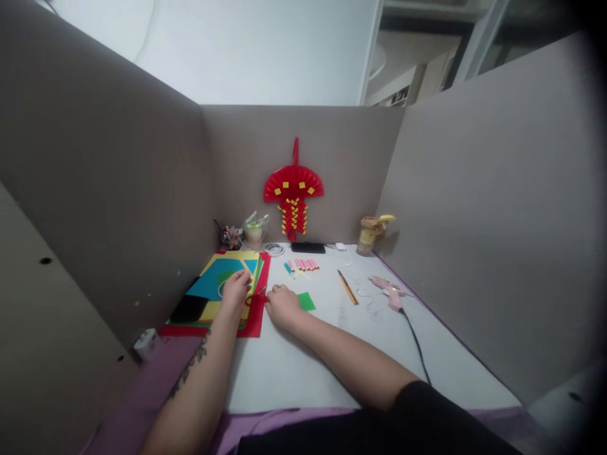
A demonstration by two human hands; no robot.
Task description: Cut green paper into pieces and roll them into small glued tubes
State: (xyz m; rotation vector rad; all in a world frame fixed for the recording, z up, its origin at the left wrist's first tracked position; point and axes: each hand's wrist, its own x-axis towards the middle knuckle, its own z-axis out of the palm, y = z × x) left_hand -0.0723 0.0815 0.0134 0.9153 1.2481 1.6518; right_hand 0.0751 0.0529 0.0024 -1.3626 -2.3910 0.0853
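Note:
My left hand [236, 292] is over the stack of coloured paper, its fingers curled together. Beside it a pale ring [220, 289] shows on the blue sheet [211, 278]. Between my hands lie small red-handled scissors [249, 301], close to the fingers of both. My right hand [283, 306] rests low on the white tabletop with bent, closed fingers. What either hand grips, if anything, is too small or hidden to make out. A green paper square [307, 301] lies just right of my right hand. Behind it sit several small pink rolls [307, 265] and a few teal ones [289, 268].
An orange utility knife [348, 287] and a pink glue gun [391, 292] with a black cord lie to the right. At the back stand a cup [367, 236], tape rolls [274, 249] and a black phone [308, 248]. A red paper fan ornament [294, 184] hangs on the grey partition [351, 151].

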